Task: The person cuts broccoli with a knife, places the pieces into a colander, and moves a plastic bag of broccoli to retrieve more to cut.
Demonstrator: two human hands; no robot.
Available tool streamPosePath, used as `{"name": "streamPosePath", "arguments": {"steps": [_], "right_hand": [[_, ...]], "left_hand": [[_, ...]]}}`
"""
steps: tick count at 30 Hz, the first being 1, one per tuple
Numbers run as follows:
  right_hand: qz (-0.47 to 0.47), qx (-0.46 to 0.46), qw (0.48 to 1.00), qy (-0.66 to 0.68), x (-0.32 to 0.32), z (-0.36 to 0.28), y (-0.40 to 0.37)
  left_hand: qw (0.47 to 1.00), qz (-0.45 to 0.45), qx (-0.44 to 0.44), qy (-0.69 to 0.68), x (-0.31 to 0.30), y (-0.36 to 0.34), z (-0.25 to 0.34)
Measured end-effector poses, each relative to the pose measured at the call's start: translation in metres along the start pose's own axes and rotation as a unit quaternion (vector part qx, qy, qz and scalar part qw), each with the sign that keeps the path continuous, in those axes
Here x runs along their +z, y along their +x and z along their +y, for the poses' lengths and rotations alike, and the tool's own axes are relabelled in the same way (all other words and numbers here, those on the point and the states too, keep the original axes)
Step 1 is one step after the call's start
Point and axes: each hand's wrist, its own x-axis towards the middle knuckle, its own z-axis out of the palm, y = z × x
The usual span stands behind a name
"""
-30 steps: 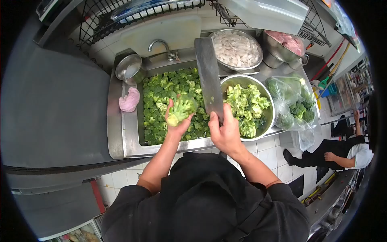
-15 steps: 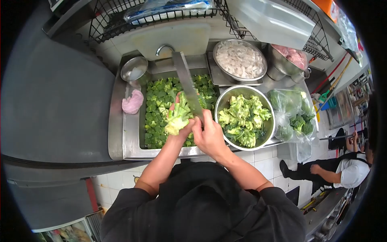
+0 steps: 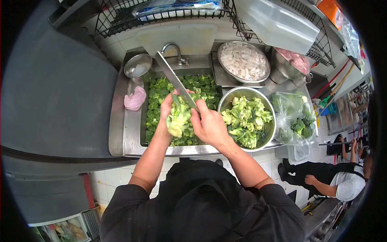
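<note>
Over the sink, my left hand is wrapped round a head of broccoli, its pale trimmed stalk pointing toward me. My right hand grips a large knife; the handle is hidden in my fist. The blade slants up and left across the broccoli's far side, and whether it touches cannot be made out. Below both hands, cut broccoli florets fill the sink. To the right stands a steel bowl of pale green broccoli stalks.
Behind that bowl, a metal basin holds whitish pieces, beside a pot of pink meat. Bagged broccoli lies at the right. A pink cloth and small pot sit left, near the faucet. Another person stands far right.
The knife blade has swung to the left and lies more slanted. My left hand has turned with the broccoli, showing more of its back. The view has shifted slightly.
</note>
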Motion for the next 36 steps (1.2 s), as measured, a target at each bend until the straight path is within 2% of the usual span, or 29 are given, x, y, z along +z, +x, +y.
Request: {"name": "streamPosePath", "arguments": {"steps": [1, 2, 3, 5, 7, 9, 10, 13, 15, 17, 18, 19, 21, 22, 23, 26, 27, 31, 33, 34, 35, 36], "right_hand": [[0.000, -0.004, 1.000, 0.000, 0.001, 0.003, 0.001], [0.016, 0.020, 0.999, 0.027, 0.002, 0.006, 0.001], [0.029, 0.049, 0.997, 0.053, 0.003, 0.009, -0.003], [0.065, 0.051, 0.991, 0.101, 0.003, 0.024, 0.001], [0.109, 0.052, 0.980, 0.158, -0.004, 0.022, 0.004], [0.114, 0.043, 0.980, 0.156, -0.009, 0.024, 0.002], [0.102, 0.056, 0.980, 0.164, -0.009, 0.026, -0.001], [0.089, 0.069, 0.982, 0.152, -0.012, 0.029, -0.016], [0.082, 0.074, 0.991, 0.080, -0.014, 0.038, -0.030], [0.085, 0.086, 0.992, 0.034, -0.019, 0.047, -0.047], [0.072, 0.083, 0.993, -0.033, -0.024, 0.050, -0.056], [0.059, 0.083, 0.990, -0.101, -0.028, 0.053, -0.064], [0.050, 0.065, 0.983, -0.165, -0.032, 0.062, -0.082], [0.034, 0.071, 0.977, -0.198, -0.035, 0.065, -0.089], [0.019, 0.078, 0.970, -0.231, -0.037, 0.067, -0.094], [-0.018, 0.105, 0.943, -0.315, -0.045, 0.071, -0.108], [-0.022, 0.114, 0.934, -0.337, -0.048, 0.072, -0.113], [-0.036, 0.173, 0.924, -0.340, -0.063, 0.065, -0.131], [-0.044, 0.191, 0.930, -0.311, -0.073, 0.069, -0.132], [-0.034, 0.194, 0.944, -0.264, -0.076, 0.077, -0.126], [-0.033, 0.200, 0.943, -0.262, -0.075, 0.088, -0.118], [-0.042, 0.216, 0.942, -0.254, -0.070, 0.102, -0.109]], "left_hand": [[1.000, -0.001, -0.004, 0.001, -0.011, 0.003, 0.005], [0.991, -0.076, -0.077, -0.075, -0.029, 0.005, 0.014], [0.991, -0.074, -0.078, -0.076, -0.023, 0.004, 0.011], [0.987, -0.134, 0.044, -0.074, -0.012, 0.003, 0.002], [0.982, -0.143, 0.036, -0.116, -0.020, 0.005, 0.002], [0.979, 0.012, 0.036, -0.199, -0.020, 0.000, -0.006], [0.973, 0.045, 0.036, -0.224, -0.015, -0.005, -0.007], [0.976, 0.050, 0.040, -0.210, -0.009, -0.004, -0.011], [0.973, 0.067, 0.039, -0.216, -0.009, 0.006, -0.016], [0.975, 0.188, 0.024, -0.118, -0.015, 0.022, -0.026], [0.968, 0.236, 0.029, -0.080, 0.004, 0.026, -0.032], [0.969, 0.234, 0.018, -0.078, 0.004, 0.034, -0.040], [0.956, 0.290, -0.014, 0.024, 0.004, 0.050, -0.063], [0.941, 0.335, 0.010, 0.050, 0.032, 0.051, -0.076], [0.944, 0.327, -0.004, 0.055, 0.028, 0.058, -0.091], [0.955, 0.266, 0.048, 0.120, 0.023, 0.075, -0.138], [0.957, 0.259, 0.037, 0.123, 0.026, 0.078, -0.149], [0.946, 0.274, 0.008, 0.174, 0.025, 0.084, -0.185], [0.938, 0.248, 0.061, 0.235, 0.024, 0.083, -0.203], [0.939, 0.210, 0.068, 0.263, 0.043, 0.073, -0.204], [0.939, 0.208, 0.063, 0.266, 0.044, 0.070, -0.209], [0.910, 0.240, 0.084, 0.326, 0.044, 0.067, -0.214]]}}
